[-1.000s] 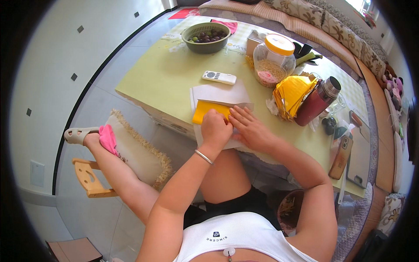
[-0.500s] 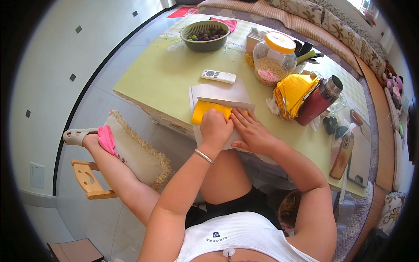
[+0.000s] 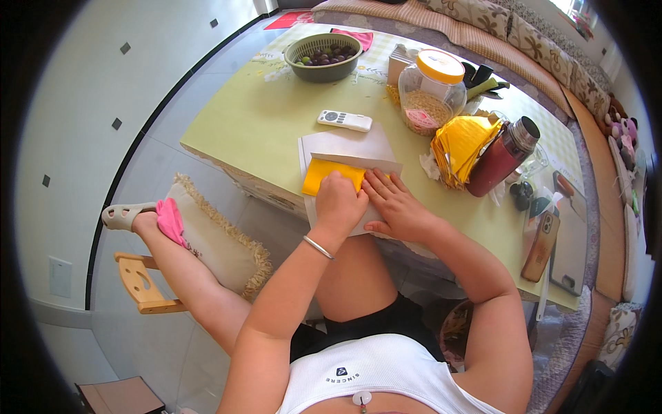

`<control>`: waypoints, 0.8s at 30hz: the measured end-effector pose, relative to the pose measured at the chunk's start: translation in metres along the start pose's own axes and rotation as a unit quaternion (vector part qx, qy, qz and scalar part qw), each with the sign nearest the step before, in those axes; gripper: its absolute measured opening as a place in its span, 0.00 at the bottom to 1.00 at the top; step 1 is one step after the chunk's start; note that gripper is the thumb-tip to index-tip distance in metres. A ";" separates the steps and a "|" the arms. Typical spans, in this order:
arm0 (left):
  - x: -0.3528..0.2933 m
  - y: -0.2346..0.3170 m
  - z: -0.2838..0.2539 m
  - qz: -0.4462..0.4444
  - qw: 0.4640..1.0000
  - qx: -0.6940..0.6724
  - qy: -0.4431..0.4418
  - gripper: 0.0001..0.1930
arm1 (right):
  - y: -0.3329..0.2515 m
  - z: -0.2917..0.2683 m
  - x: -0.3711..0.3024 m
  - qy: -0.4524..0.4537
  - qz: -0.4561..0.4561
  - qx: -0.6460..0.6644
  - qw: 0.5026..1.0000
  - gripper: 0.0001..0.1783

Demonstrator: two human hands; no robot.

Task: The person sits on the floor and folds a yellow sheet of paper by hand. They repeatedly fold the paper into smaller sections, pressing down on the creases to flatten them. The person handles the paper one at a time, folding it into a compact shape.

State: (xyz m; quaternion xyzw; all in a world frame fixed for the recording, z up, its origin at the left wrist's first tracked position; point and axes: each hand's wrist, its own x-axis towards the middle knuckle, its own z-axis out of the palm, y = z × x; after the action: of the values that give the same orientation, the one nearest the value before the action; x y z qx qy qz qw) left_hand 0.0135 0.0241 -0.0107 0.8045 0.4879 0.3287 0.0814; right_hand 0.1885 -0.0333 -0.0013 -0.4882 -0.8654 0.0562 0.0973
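Observation:
A sheet of yellow paper (image 3: 317, 177) lies over a white sheet (image 3: 314, 148) at the near edge of the table. My left hand (image 3: 340, 201) is closed on the yellow paper, its fingers curled down and their tips hidden. Close beside it, my right hand (image 3: 394, 205) lies flat with fingers stretched out, pressing on the papers. A little yellow shows past its fingertips. A folded-up flap of white paper (image 3: 358, 153) stands along the far side of the yellow sheet.
Beyond the papers lies a white remote control (image 3: 345, 121). A basket of grapes (image 3: 323, 72) stands at the far left. To the right are a clear jar (image 3: 420, 103), a stack of yellow paper (image 3: 460, 148), a red thermos (image 3: 498, 164) and a phone (image 3: 540, 248).
Both hands stay almost where they were on the papers. The whole view has shifted very slightly; nothing else has visibly moved.

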 end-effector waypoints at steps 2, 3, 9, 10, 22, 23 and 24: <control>-0.001 -0.001 -0.005 0.016 1.000 -0.007 -0.007 0.11 | 0.003 0.001 0.000 -0.006 -0.008 0.019 1.000 0.50; 0.000 0.000 -0.012 0.012 0.999 -0.023 -0.044 0.10 | 0.005 0.001 0.000 -0.008 -0.009 0.029 1.000 0.50; -0.006 -0.041 -0.060 0.170 0.981 -0.015 -0.092 0.08 | 0.000 -0.010 -0.001 -0.021 -0.040 0.026 0.999 0.46; -0.007 -0.049 -0.066 0.203 0.976 -0.011 -0.078 0.09 | 0.000 -0.012 -0.001 -0.021 -0.043 0.032 0.998 0.45; -0.017 -0.057 -0.072 0.305 0.948 -0.069 -0.050 0.08 | 0.028 -0.014 0.007 0.058 -0.104 0.177 0.977 0.19; -0.017 -0.053 -0.071 0.294 0.950 -0.093 -0.050 0.08 | 0.026 -0.010 0.007 0.066 -0.083 0.211 0.972 0.17; -0.017 -0.050 -0.072 0.275 0.955 -0.092 -0.062 0.07 | 0.021 -0.008 0.009 0.073 -0.064 0.246 0.964 0.15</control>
State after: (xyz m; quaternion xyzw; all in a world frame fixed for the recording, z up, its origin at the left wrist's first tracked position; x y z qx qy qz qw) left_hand -0.0720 0.0216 0.0151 0.9154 0.2098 0.3312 0.0913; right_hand 0.2033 -0.0151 0.0036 -0.3956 -0.8450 0.2251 0.2809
